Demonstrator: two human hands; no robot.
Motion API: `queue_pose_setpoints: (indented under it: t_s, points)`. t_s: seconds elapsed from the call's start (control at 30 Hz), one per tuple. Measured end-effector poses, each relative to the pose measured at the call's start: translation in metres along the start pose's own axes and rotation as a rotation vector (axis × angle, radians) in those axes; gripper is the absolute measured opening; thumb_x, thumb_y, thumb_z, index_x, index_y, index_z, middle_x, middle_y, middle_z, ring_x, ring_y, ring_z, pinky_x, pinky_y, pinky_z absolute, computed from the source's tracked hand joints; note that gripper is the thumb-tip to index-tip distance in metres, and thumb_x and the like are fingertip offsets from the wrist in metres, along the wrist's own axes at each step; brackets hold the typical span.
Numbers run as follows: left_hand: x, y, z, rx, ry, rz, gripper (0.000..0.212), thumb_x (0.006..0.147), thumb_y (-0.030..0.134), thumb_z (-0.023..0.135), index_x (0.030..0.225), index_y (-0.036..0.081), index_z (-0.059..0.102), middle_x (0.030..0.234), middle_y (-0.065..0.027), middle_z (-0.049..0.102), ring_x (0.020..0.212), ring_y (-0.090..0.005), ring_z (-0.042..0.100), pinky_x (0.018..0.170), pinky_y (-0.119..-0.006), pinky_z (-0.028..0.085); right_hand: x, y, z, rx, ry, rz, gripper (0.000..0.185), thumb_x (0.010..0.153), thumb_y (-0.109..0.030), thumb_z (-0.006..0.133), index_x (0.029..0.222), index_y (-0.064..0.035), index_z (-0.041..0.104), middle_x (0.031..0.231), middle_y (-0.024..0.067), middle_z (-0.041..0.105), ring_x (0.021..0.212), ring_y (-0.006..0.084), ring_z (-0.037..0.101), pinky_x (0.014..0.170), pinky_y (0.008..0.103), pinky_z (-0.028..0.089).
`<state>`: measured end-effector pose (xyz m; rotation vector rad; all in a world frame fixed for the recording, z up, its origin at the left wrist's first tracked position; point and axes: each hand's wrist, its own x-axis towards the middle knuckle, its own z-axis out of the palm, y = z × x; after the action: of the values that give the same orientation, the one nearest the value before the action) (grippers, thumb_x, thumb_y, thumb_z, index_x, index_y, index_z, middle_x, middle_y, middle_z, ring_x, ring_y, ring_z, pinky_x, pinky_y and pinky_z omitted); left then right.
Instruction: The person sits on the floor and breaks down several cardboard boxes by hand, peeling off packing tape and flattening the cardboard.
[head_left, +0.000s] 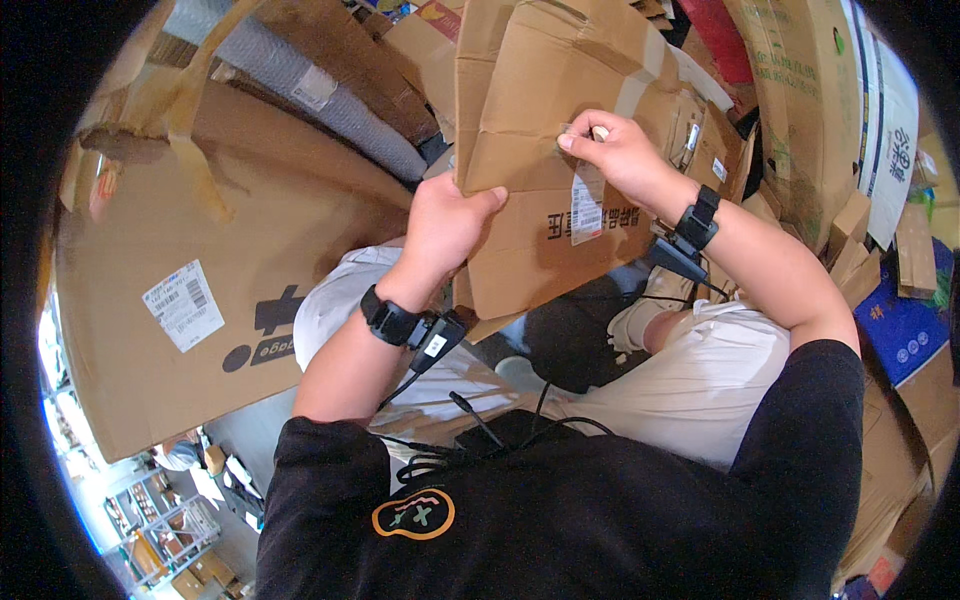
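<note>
A flattened brown cardboard box (517, 169) stands tilted before me, bearing dark print and a white shipping label (587, 202). My left hand (448, 221) grips its left edge, thumb on the near face and the other fingers hidden behind. On the upper face, just above the label, my right hand (611, 146) pinches what looks like a bit of clear tape (565, 133) between thumb and forefinger. A small pale piece (600, 133) shows among the curled fingers; what it is I cannot tell. Each wrist wears a black strap with a small cabled device.
At the left leans a large cardboard sheet (165, 240) with a label. A bubble-wrap roll (300, 75) lies behind it. More upright cartons (787, 97) crowd the right, near a blue printed box (904, 315). Metal shelving (165, 532) stands far off at lower left.
</note>
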<state>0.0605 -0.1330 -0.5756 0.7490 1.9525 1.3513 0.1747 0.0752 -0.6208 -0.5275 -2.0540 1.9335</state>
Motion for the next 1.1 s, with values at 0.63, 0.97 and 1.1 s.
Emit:
queue_pose_setpoints:
  t_s: [0.63, 0.97, 1.1]
  points:
    - [0.0, 0.033, -0.063, -0.344, 0.084, 0.018, 0.034, 0.086, 0.0, 0.061, 0.119, -0.007, 0.055, 0.113, -0.0139, 0.064, 0.098, -0.021, 0.064, 0.087, -0.033, 0.051, -0.023, 0.023, -0.163, -0.206, 0.167, 0.05, 0.015, 0.09, -0.019, 0.065, 0.081, -0.0103, 0.058, 0.075, -0.0033, 0.056, 0.071, 0.0067, 0.052, 0.066, 0.0211, 0.04]
    - [0.003, 0.023, -0.055, -0.448, 0.135, -0.01, 0.031, 0.085, -0.001, 0.062, 0.115, -0.007, 0.057, 0.112, -0.0139, 0.065, 0.099, -0.0202, 0.063, 0.089, -0.032, 0.049, -0.028, 0.024, -0.166, -0.059, 0.182, 0.095, 0.014, 0.088, -0.019, 0.067, 0.082, -0.0083, 0.062, 0.075, -0.0024, 0.058, 0.067, 0.0087, 0.053, 0.061, 0.0226, 0.04]
    - [0.001, 0.026, -0.051, -0.449, 0.168, 0.036, 0.031, 0.085, -0.001, 0.062, 0.115, -0.007, 0.057, 0.112, -0.0132, 0.064, 0.098, -0.0197, 0.063, 0.088, -0.031, 0.049, -0.031, 0.03, -0.162, 0.033, 0.172, 0.125, 0.015, 0.089, -0.02, 0.066, 0.081, -0.0086, 0.061, 0.074, -0.0028, 0.057, 0.065, 0.0086, 0.052, 0.061, 0.0226, 0.042]
